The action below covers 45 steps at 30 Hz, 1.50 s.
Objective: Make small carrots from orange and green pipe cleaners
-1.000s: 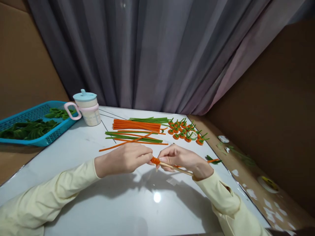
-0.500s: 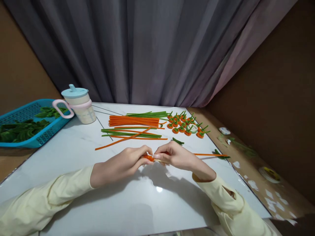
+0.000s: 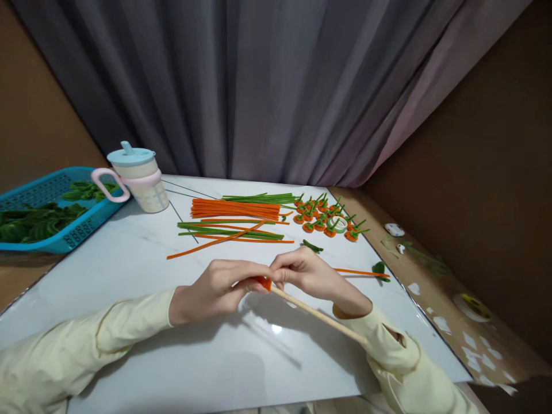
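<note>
1. Left hand [image 3: 215, 287]: fingers pinch the orange coil [image 3: 262, 282] wound on the wooden stick [image 3: 317, 314].
2. Right hand [image 3: 308, 273]: fingertips pinch the same coil from the opposite side.
3. Coil sits above the white table [image 3: 194, 356], near side of the loose orange stems [image 3: 235, 209].

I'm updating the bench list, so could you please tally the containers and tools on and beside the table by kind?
Blue basket: 1
Lidded cup: 1
Tape roll: 1
Wooden stick: 1, in the grip of the right hand, with the left hand on the orange coil at its tip
Total: 4
</note>
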Motion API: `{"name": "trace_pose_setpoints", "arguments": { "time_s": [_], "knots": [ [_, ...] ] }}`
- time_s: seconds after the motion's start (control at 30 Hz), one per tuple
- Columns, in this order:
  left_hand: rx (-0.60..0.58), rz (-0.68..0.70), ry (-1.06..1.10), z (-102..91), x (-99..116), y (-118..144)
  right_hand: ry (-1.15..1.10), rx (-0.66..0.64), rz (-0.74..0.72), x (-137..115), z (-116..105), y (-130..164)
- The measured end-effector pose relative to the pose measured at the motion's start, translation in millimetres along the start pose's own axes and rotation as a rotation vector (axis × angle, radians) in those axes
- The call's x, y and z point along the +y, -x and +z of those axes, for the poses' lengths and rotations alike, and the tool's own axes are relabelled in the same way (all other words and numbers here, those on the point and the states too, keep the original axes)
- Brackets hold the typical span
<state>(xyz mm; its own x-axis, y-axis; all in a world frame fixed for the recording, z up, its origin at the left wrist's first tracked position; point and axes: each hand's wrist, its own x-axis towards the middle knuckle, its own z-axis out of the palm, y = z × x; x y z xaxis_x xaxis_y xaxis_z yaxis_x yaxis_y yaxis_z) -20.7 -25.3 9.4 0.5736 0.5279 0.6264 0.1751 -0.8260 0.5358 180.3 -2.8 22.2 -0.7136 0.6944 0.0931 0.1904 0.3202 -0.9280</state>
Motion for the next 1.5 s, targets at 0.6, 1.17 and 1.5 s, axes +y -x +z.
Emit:
{"name": "trace_pose_setpoints", "arguments": {
  "time_s": [0.6, 1.17, 1.5],
  "knots": [
    [0.367, -0.624, 0.404, -13.5, -18.4, -20.4, 1.292, 0.068, 0.062, -39.3, 2.0, 40.4],
    [0.075, -0.845, 0.637, 153.9, -49.2, -97.8, 1.088, 0.534, 0.838, 71.4, -56.0, 131.3],
    [0.196, -0.747, 0.397, 57.6, -71.4, -69.2, 1.02, 0.342, 0.455, 28.9, -44.0, 55.3]
  ]
}}
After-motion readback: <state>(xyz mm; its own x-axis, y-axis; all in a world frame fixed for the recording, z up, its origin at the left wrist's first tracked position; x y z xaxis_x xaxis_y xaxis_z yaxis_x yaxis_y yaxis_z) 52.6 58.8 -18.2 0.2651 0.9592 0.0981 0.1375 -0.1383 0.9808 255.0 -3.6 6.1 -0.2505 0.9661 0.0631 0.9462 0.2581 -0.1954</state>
